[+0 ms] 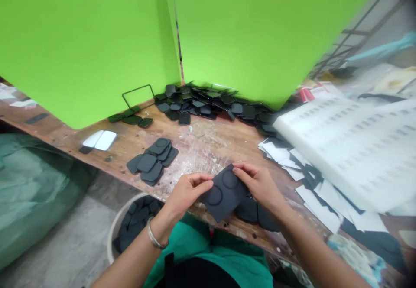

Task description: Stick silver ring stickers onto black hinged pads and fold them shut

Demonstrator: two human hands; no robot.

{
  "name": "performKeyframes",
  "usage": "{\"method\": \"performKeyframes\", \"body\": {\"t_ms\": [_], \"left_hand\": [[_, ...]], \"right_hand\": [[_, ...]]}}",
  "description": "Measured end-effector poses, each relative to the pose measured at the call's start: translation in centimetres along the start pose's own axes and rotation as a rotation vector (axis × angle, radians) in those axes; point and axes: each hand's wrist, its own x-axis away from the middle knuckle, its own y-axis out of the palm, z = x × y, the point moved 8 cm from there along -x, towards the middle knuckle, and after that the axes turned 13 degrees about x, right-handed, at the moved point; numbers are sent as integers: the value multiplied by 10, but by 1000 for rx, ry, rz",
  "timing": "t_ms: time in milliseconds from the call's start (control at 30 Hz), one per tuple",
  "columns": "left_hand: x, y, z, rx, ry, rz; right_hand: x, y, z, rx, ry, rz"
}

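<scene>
Both my hands hold one dark grey sheet [224, 195] with two ring shapes marked on it, just above the front edge of the wooden bench [201, 145]. My left hand [188, 190] pinches its left edge between thumb and fingers. My right hand [256, 182] grips its upper right corner, fingertips by the upper ring. Under my right hand lie a few dark rounded pads [251, 212].
A small stack of dark pads [152, 160] lies to the left, a big heap [211, 104] along the green screen. White slotted sheets [354, 145] and paper scraps [312, 192] fill the right. A white bucket [113, 231] with pads stands below the bench.
</scene>
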Motion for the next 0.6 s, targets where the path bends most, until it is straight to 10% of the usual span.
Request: {"method": "performKeyframes", "body": {"t_ms": [300,600], "left_hand": [[7,-5,-16,225,-111,27],[14,-4,-9,141,-3,56]], "right_hand": [[14,21,-35,218,-250,143],[24,54,-25,-168,121,-123]]}}
